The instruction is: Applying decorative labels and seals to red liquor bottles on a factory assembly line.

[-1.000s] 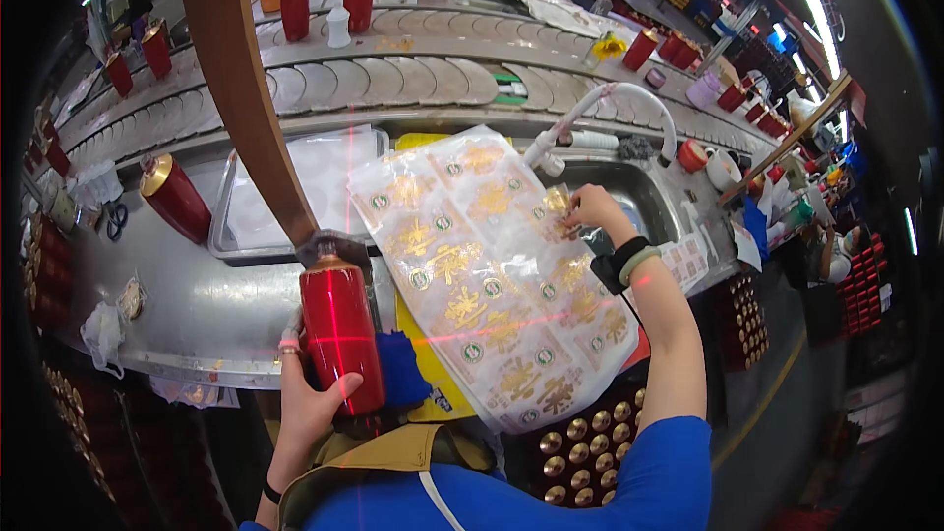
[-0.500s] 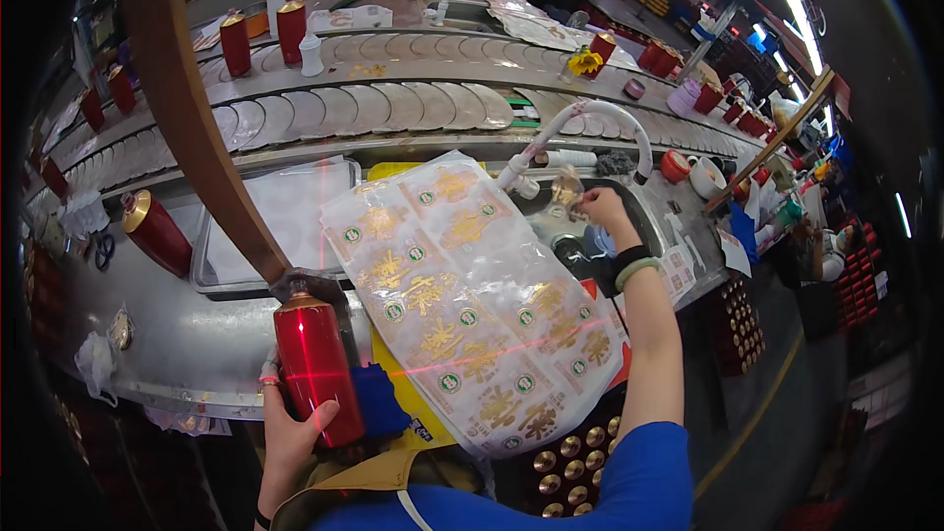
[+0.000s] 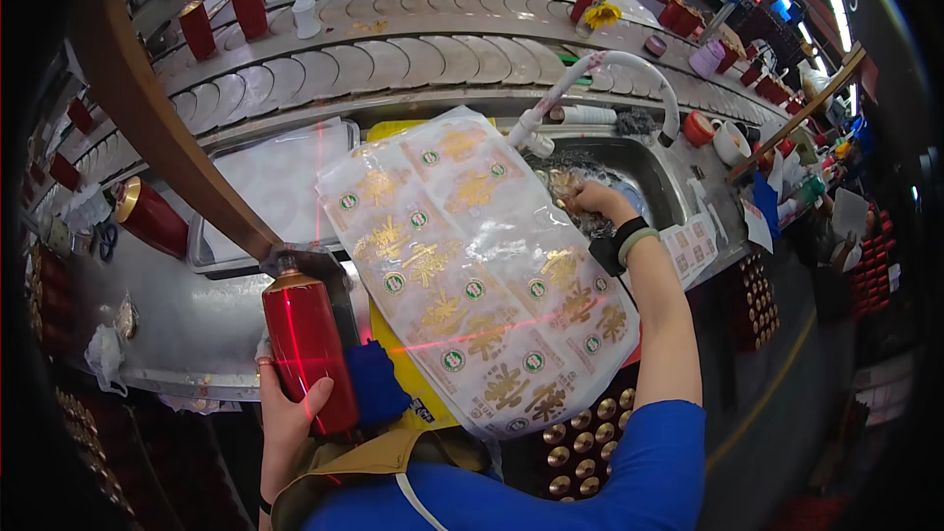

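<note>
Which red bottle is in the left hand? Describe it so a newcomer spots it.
Start at the grey metal worktop below the curved conveyor. At its near edge, the left hand grips an upright red bottle beside a blue cloth. Unlike the other red bottles, it stands under the brown slanting arm.

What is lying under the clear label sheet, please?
Under the sheet a yellow board shows at its lower edge, with a blue cloth beside it. The sheet's prints cover the rest, so nothing more can be told.
</note>
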The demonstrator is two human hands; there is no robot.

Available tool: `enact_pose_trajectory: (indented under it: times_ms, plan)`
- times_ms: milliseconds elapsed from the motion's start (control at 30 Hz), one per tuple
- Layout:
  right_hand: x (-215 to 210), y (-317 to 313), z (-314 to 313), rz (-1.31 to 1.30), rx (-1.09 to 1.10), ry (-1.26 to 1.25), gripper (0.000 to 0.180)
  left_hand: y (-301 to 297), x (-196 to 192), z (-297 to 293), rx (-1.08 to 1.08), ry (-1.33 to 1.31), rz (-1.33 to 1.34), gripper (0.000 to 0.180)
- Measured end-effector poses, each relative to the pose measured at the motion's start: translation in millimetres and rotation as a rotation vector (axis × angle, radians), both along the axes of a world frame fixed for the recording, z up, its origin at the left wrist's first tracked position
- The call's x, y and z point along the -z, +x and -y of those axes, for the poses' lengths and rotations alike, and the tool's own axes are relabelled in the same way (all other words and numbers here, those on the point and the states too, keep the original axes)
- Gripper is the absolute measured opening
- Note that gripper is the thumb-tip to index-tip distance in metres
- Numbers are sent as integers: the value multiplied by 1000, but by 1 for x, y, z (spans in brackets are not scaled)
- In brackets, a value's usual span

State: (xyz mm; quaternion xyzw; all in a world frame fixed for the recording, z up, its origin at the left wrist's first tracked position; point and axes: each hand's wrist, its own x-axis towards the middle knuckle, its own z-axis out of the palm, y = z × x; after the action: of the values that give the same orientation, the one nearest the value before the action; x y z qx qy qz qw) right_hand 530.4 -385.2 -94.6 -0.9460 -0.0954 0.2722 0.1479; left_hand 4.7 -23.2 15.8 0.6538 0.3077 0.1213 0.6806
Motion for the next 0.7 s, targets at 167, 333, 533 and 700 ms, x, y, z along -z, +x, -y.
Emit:
enact_pose_trajectory:
  times_ms: [167, 333, 533, 700]
  plan:
    - [1, 5, 41, -27, 46, -95, 21, 8, -4, 0, 23, 4, -18, 80]
    - [-32, -17, 39, -158, 111, 74, 16, 0, 5, -6, 35, 26, -34, 79]
    - [-35, -22, 38, -190, -17, -268, 19, 1, 2, -3, 17, 1, -23, 79]
    - [-25, -4, 58, -32, -40, -190, 49, 0, -1, 0, 21, 16, -45, 78]
